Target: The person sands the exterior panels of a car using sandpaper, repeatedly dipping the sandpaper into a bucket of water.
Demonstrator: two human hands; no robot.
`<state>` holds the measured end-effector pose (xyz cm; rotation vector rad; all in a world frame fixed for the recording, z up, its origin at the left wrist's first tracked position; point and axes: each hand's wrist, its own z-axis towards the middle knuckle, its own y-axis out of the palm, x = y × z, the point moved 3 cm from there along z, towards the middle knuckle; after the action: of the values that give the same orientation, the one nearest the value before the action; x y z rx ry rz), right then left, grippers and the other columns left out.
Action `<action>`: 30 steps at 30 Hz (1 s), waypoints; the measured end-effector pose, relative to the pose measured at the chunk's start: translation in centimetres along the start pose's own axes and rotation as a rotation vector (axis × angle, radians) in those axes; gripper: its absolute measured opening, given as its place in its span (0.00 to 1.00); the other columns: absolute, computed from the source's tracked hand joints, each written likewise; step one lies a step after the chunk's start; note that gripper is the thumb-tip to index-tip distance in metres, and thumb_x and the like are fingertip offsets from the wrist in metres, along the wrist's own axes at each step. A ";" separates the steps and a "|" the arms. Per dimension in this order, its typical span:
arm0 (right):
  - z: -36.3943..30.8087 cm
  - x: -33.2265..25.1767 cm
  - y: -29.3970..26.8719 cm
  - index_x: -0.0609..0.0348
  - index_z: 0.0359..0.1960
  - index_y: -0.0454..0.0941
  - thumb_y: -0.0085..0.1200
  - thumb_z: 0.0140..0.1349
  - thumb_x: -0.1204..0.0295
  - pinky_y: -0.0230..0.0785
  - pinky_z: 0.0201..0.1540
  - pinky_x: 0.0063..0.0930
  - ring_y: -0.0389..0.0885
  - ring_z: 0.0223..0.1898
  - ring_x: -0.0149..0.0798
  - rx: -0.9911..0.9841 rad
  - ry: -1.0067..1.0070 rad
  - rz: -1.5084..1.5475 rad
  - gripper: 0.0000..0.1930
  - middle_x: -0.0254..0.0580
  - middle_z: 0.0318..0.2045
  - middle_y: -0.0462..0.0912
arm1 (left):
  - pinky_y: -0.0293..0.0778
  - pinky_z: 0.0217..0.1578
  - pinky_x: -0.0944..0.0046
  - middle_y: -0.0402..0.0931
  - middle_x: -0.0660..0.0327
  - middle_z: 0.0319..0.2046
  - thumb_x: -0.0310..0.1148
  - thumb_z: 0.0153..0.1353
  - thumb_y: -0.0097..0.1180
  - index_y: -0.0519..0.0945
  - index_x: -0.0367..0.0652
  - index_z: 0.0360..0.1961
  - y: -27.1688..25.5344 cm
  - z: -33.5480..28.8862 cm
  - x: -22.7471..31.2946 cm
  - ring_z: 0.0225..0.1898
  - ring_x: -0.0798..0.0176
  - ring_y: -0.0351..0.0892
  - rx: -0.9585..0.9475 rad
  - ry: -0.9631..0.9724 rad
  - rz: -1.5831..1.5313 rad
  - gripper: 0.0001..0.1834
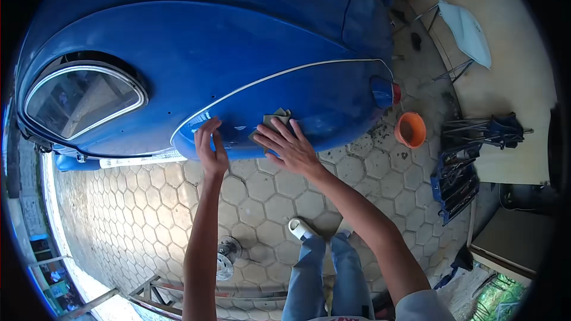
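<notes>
Paving (262,211) | glossy blue car (196,41) | creased grey-brown sheet (277,118) under right hand (290,147), fingers spread | left hand (210,150) alongside, loosely uncurled

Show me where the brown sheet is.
In the head view, the brown sheet lies just left of centre, between the right hand and the blue fender, with the left hand off to its left.

Bare right hand (289,147) spread flat over a folded grey-brown sheet (281,116) on a rounded, glossy blue car fender (333,98).
Bare left hand (210,147) is just left of it, fingers bent, right at the same fender, can't really tell if it's touching. Down on the pale hexagonal pavers (279,208) there's a round orange bucket (421,134), plus an open blue toolbox (438,186) off to the right.
</notes>
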<state>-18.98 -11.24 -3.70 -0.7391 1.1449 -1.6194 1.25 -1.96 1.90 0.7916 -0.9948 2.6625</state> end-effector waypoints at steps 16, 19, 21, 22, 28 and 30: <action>-4.9 5.4 -0.1 0.49 0.67 0.70 0.54 0.66 0.57 0.41 0.71 0.65 0.51 0.74 0.62 0.315 0.406 0.312 0.28 0.57 0.72 0.58 | 0.74 0.54 0.56 0.79 0.61 0.56 0.26 0.57 0.55 0.84 0.46 0.48 5.4 4.4 4.0 0.54 0.54 0.77 -0.199 0.256 0.190 0.17; -6.3 4.8 -1.5 0.46 0.69 0.68 0.55 0.64 0.59 0.42 0.70 0.69 0.51 0.74 0.61 0.329 0.447 0.285 0.30 0.53 0.73 0.55 | 0.71 0.57 0.55 0.78 0.63 0.58 0.28 0.55 0.55 0.84 0.48 0.50 5.2 4.5 4.0 0.56 0.55 0.75 -0.256 0.285 0.237 0.20; -5.9 5.1 -2.3 0.48 0.68 0.70 0.52 0.65 0.60 0.42 0.71 0.66 0.51 0.74 0.59 0.347 0.459 0.248 0.28 0.52 0.74 0.54 | 0.72 0.56 0.56 0.78 0.63 0.58 0.27 0.55 0.54 0.84 0.49 0.50 5.4 4.6 4.0 0.55 0.55 0.76 -0.256 0.273 0.257 0.20; -4.9 5.5 -2.6 0.49 0.68 0.68 0.51 0.65 0.59 0.43 0.71 0.64 0.51 0.74 0.58 0.360 0.381 0.310 0.29 0.52 0.74 0.54 | 0.71 0.56 0.56 0.78 0.62 0.58 0.27 0.54 0.53 0.85 0.49 0.50 5.7 4.8 4.2 0.54 0.55 0.77 -0.252 0.275 0.257 0.21; 4.1 4.8 -4.3 0.50 0.73 0.59 0.45 0.70 0.58 0.45 0.72 0.59 0.49 0.74 0.57 0.147 0.336 0.333 0.31 0.51 0.74 0.52 | 0.71 0.56 0.58 0.79 0.61 0.57 0.25 0.54 0.50 0.85 0.49 0.50 5.5 5.0 4.1 0.54 0.55 0.77 -0.254 0.273 0.295 0.22; 3.3 4.9 -3.2 0.49 0.74 0.56 0.44 0.71 0.54 0.42 0.73 0.60 0.47 0.75 0.58 0.144 0.400 0.323 0.32 0.52 0.75 0.49 | 0.71 0.56 0.59 0.79 0.61 0.57 0.26 0.54 0.49 0.85 0.49 0.50 5.9 4.5 4.0 0.54 0.55 0.77 -0.242 0.271 0.310 0.22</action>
<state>-18.97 -16.73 0.25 -0.1245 1.3325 -1.5878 -2.28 -9.41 3.69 0.2332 -1.4223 2.7195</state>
